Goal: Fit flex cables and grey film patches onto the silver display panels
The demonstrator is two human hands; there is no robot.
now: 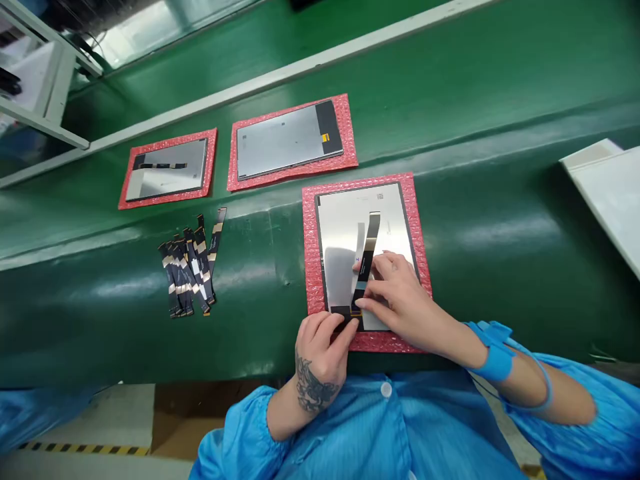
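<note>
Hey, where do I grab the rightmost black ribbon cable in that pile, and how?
I'd pinch the rightmost ribbon cable near its far end, coming from the right: that end juts clear of the other cables, while its near end lies close among them.

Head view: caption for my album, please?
Right hand holds dark ribbon cable over silvery panel, left hand at its near edge.

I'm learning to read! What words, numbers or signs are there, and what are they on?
Nothing reads clearly.
Black ribbon-shaped flat cable: pale print, too small.
Nearest silver rectangular panel: square code and tiny marks, too small or blurred.
Heap of black flat cables: pale print, too small.
Small yellow patch on another silver panel: dark marks, too blurred.
</note>
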